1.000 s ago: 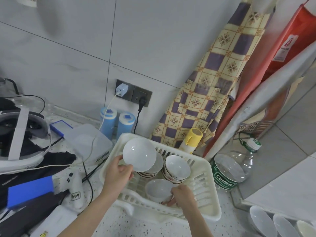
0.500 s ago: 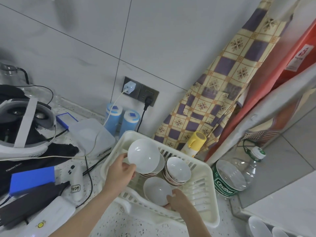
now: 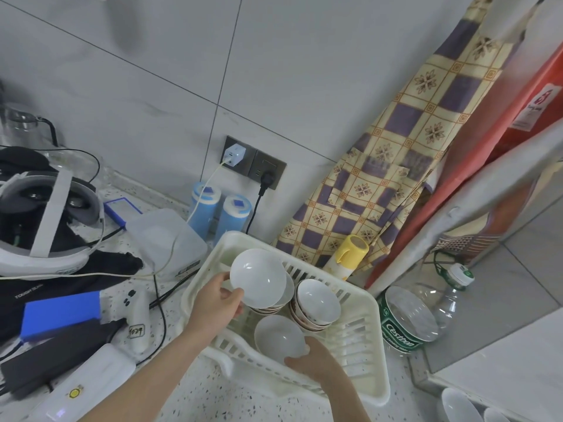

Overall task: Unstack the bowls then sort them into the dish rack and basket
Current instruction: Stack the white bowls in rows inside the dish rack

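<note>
Speckled counter (image 3: pixel 259 400): slatted plastic rack (image 3: pixel 362 336); each hand (left (image 3: pixel 217 303), right (image 3: pixel 313 360)) grips glossy bowl (image 3: pixel 259 277).

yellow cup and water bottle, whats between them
Head view: only the tilted white board's lower end comes down between the yellow cup and the water bottle.

At 12 o'clock from me stands a wall (image 3: pixel 170 65) of large pale grey tiles with thin dark joints. Low on it, a dark socket plate (image 3: pixel 254 161) carries a white charger (image 3: pixel 232 152) and a black plug (image 3: pixel 265 179). I lean over a speckled white counter (image 3: pixel 243 400). At 2 o'clock a checked purple-and-yellow cloth (image 3: pixel 405 166) hangs against the wall, a red panel (image 3: pixel 524 117) beside it. At 3 o'clock lies grey tiled floor (image 3: pixel 524 269). The light is soft and even.
</note>
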### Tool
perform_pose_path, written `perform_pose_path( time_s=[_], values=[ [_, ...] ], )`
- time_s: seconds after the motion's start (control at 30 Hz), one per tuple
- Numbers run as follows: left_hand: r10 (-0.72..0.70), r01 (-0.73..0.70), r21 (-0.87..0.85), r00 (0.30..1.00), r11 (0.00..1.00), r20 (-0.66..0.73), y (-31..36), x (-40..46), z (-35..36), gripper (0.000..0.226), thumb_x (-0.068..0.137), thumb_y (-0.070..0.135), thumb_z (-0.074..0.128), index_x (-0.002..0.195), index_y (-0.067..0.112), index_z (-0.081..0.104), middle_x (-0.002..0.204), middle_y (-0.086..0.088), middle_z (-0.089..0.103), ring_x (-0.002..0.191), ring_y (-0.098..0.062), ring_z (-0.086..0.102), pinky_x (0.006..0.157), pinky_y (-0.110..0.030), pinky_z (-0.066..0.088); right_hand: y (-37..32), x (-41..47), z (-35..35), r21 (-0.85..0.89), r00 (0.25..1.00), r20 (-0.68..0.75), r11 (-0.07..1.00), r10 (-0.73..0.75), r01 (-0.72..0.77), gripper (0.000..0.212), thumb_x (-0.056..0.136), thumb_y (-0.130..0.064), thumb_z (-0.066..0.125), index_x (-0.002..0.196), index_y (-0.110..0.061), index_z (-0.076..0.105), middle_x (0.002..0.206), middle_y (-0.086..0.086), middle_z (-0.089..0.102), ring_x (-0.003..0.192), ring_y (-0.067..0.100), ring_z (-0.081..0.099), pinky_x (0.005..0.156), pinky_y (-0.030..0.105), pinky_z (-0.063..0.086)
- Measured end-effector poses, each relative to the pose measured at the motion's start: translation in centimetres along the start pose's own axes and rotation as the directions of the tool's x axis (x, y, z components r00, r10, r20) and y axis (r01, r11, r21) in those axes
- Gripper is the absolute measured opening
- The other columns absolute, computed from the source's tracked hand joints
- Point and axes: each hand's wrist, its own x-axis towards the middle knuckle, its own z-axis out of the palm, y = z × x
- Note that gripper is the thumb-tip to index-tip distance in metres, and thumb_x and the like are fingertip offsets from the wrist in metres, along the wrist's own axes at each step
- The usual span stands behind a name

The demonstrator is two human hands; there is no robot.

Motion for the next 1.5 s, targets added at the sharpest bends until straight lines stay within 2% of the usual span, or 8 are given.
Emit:
perform_pose_path(
  time_s=[0.33, 0.47, 0.57, 0.73, 0.93, 1.1, 1.4, 1.5],
  values=[
    [-0.018, 0.016, 0.028, 0.997, 0.999, 0.074, 0.2, -0.2, -0.2, 0.03, 0.086, 0.015, 0.063, 0.11, 0.031, 0.055, 0.069, -0.003, 0.074, 0.065, -0.016, 0.073, 0.069, -0.038, 0.063, -0.6, -1.2, 0.2, -0.258, 0.993, -0.12, 0.965, 0.018, -0.048, 0.082, 0.074, -0.065, 0.062, 0.144, -0.035, 0.033, 0.134, -0.012, 0.057, 0.126, 0.015, 0.052, 0.097, 0.03, 0.042],
    [-0.038, 0.029, 0.061, 0.989, 0.998, 0.143, 0.7, -0.4, -0.4, 0.027, 0.087, 0.015, 0.061, 0.107, 0.032, 0.056, 0.068, -0.001, 0.075, 0.061, -0.016, 0.072, 0.064, -0.032, 0.06, -0.9, -2.0, 0.4, -0.125, 0.957, -0.29, 0.991, 0.004, -0.042, 0.068, 0.083, -0.065, 0.049, 0.143, -0.033, 0.038, 0.129, -0.014, 0.06, 0.125, 0.015, 0.052, 0.094, 0.031, 0.038],
    [-0.102, 0.082, 0.099, 0.97, 0.992, 0.222, 1.1, -0.2, -0.9, 0.025, 0.087, 0.014, 0.057, 0.108, 0.027, 0.058, 0.069, -0.005, 0.076, 0.054, -0.012, 0.068, 0.054, -0.024, 0.055, -1.0, -2.5, 0.3, 0.059, 0.915, -0.402, 0.998, 0.023, 0.001, 0.041, 0.089, -0.06, 0.04, 0.122, -0.039, 0.055, 0.108, -0.017, 0.063, 0.102, 0.015, 0.056, 0.085, 0.033, 0.04],
    [-0.209, 0.123, 0.244, 0.905, 0.962, 0.37, 2.1, 0.1, -0.9, 0.019, 0.083, 0.017, 0.055, 0.1, 0.02, 0.064, 0.07, -0.006, 0.077, 0.046, -0.008, 0.062, 0.049, -0.02, 0.048, -0.8, -3.3, 0.1, 0.273, 0.932, -0.361, 0.953, -0.025, 0.131, 0.041, 0.094, -0.062, 0.033, 0.089, -0.04, 0.066, 0.074, -0.025, 0.071, 0.079, 0.006, 0.06, 0.078, 0.032, 0.04],
    [-0.3, 0.114, 0.38, 0.827, 0.918, 0.476, 3.2, -0.4, 1.0, 0.01, 0.082, 0.019, 0.055, 0.085, 0.012, 0.061, 0.072, -0.006, 0.078, 0.04, -0.008, 0.053, 0.05, -0.016, 0.045, -0.3, -3.1, -0.7, 0.438, 0.944, -0.308, 0.863, -0.117, 0.25, 0.039, 0.074, -0.06, 0.055, 0.073, -0.025, 0.07, 0.069, 0.003, 0.071, 0.047, 0.009, 0.049, 0.06, 0.029, 0.04],
    [-0.325, 0.113, 0.41, 0.806, 0.905, 0.495, 3.5, -0.3, 2.0, 0.009, 0.081, 0.016, 0.055, 0.072, 0.013, 0.057, 0.073, -0.011, 0.077, 0.035, -0.008, 0.049, 0.041, -0.013, 0.039, -0.1, -2.9, -0.9, 0.358, 0.954, -0.271, 0.907, -0.125, 0.22, 0.028, 0.077, -0.025, 0.059, 0.05, -0.03, 0.061, 0.054, -0.003, 0.06, 0.052, 0.015, 0.046, 0.062, 0.032, 0.035],
    [-0.341, 0.073, 0.5, 0.814, 0.863, 0.47, 1.5, 1.2, 2.5, 0.015, 0.089, 0.021, 0.056, 0.081, 0.011, 0.062, 0.072, -0.013, 0.077, 0.038, -0.012, 0.047, 0.042, -0.016, 0.037, -0.5, -2.9, -0.5, 0.335, 0.952, -0.307, 0.937, 0.014, 0.094, 0.029, 0.08, -0.033, 0.049, 0.063, -0.016, 0.065, 0.061, -0.009, 0.073, 0.055, 0.009, 0.051, 0.066, 0.028, 0.045],
    [-0.29, -0.026, 0.606, 0.862, 0.795, 0.416, 0.6, 1.5, 2.7, 0.026, 0.088, 0.033, 0.06, 0.066, 0.019, 0.061, 0.053, -0.002, 0.069, 0.041, -0.01, 0.053, 0.05, -0.021, 0.037, -0.5, -2.9, -0.4, 0.315, 0.951, -0.308, 0.946, 0.029, 0.074, 0.034, 0.08, -0.035, 0.049, 0.058, -0.018, 0.068, 0.058, -0.01, 0.072, 0.054, 0.006, 0.053, 0.069, 0.026, 0.046]
  ],
)
